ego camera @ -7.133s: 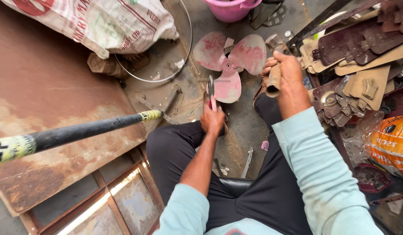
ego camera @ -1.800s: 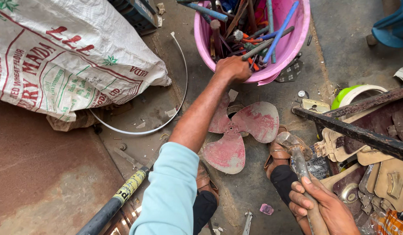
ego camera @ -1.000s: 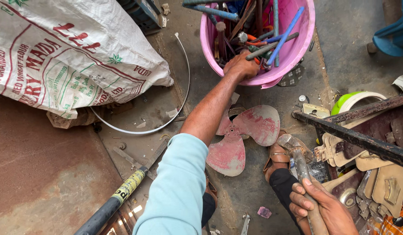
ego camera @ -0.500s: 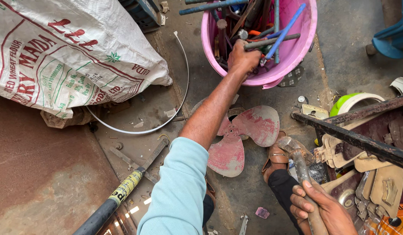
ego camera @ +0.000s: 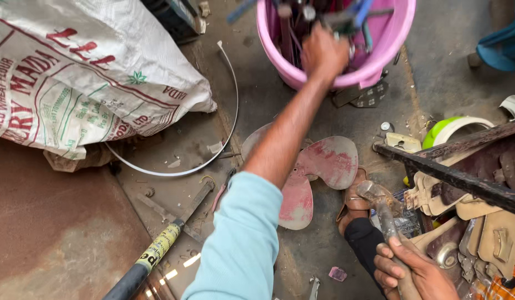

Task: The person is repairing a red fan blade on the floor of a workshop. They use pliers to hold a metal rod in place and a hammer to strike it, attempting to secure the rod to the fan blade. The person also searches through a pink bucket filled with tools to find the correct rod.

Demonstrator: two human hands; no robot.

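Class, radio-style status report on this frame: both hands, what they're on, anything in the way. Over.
Left hand inside pink bucket among the tools, grip blurred. Right hand shut on metal hammer. Red fan blade lies under the left arm.

A printed white sack (ego camera: 85,83) lies beside a pink propeller (ego camera: 318,172) on the floor

Our left arm stretches straight forward, its pale blue sleeve pushed up past the elbow and the forearm bare. Our left hand (ego camera: 324,53) is blurred, the fingers curled downward; whether its grip is closed we cannot tell. Our right hand (ego camera: 413,272) sits low, near our body, fingers wrapped in a tight grip.
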